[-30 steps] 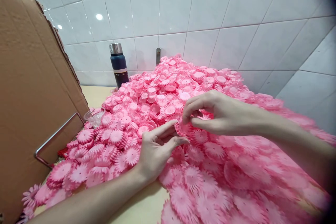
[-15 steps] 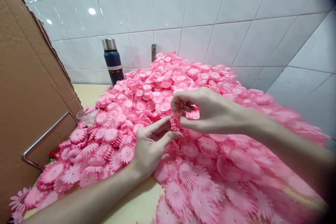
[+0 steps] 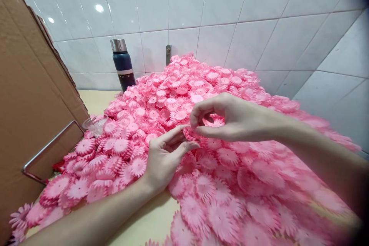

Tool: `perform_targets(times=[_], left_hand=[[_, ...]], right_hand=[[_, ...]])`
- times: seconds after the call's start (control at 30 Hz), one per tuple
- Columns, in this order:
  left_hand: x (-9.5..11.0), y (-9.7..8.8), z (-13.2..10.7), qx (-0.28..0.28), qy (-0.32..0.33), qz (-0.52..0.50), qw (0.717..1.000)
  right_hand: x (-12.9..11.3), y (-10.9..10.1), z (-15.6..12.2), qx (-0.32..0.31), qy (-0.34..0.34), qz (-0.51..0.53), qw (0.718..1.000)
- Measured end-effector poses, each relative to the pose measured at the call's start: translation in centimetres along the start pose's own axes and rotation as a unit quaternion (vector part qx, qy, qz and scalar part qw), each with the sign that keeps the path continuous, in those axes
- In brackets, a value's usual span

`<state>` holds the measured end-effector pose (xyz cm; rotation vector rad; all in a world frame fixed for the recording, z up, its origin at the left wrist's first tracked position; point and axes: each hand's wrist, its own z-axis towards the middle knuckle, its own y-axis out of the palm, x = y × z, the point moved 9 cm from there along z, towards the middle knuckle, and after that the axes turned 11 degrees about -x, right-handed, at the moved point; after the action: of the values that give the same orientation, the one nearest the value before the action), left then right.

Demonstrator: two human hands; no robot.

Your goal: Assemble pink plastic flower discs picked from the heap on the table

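Observation:
Between my hands is a small pink petal piece (image 3: 190, 133) with a fringed edge, like the flower-shaped pieces around it. My left hand (image 3: 167, 157) grips it from the left between thumb and fingers. From the right, my right hand (image 3: 220, 119) pinches its upper edge with thumb and forefinger; the fingertips partly cover it. Below and behind both hands spreads a big heap of pink flower-shaped petal pieces (image 3: 178, 100), many with a tiny hole in the centre.
A dark blue bottle (image 3: 123, 67) with a steel cap stands behind the heap at left. Cardboard (image 3: 34, 96) rises on the left, with a metal wire frame (image 3: 52, 144) by it. A clear plastic cup (image 3: 96, 125) lies among the pieces. White tiles (image 3: 219, 0) close off the back.
My right thumb and forefinger have closed together at the pink piece, which has turned from upright to more tilted. My left hand stays nearly in place.

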<state>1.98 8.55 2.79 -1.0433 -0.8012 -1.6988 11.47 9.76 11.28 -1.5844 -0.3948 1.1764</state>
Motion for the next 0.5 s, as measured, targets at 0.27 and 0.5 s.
perform_targets(times=[0.27, 0.5], left_hand=[[0.0, 0.3, 0.0, -0.007, -0.004, -0.018, 1.000], [0.1, 0.5, -0.1, -0.014, -0.010, -0.020, 1.000]], right_hand=[[1.1, 0.0, -0.1, 0.013, 0.023, 0.065, 0.998], [1.5, 0.3, 0.3, -0.002, 0.023, 0.098, 0.995]])
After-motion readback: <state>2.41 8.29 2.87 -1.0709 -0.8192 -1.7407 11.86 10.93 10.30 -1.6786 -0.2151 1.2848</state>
